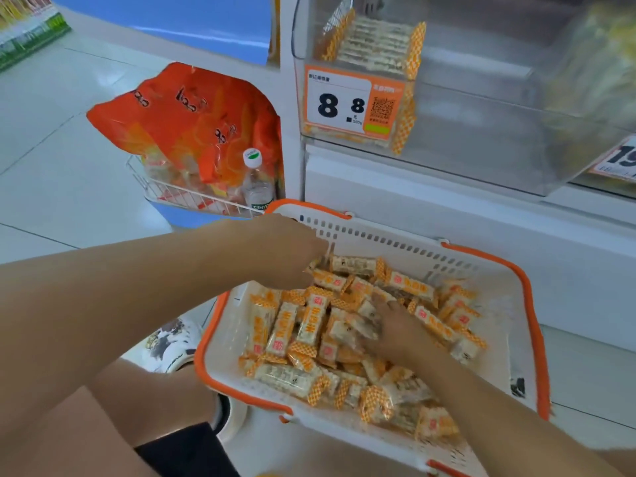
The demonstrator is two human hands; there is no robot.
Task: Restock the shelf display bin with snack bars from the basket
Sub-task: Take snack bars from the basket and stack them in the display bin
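Both hands were down in the white basket point(220, 352) with orange rims, which sat on the floor below the shelf. The left hand point(292, 251) reached in over the far left corner, fingers curled down onto the snack bars point(309, 321) at the far edge of the pile; whether its grip actually pinched a bar could not be told, since the fingertips were hidden behind the hand. The right hand point(399, 330) lay on the middle of the pile, its grip spread, fingers touching the wrappers. Bars lay loose all around and beneath both grips, filling most of the basket.

Above and beyond the hands, the clear display bin point(481, 139) held a small row of the same bars at its left end, behind the price tag point(344, 98). Left of the left hand, a wire rack point(179, 196) held orange bags point(186, 122) and a bottle point(256, 184).
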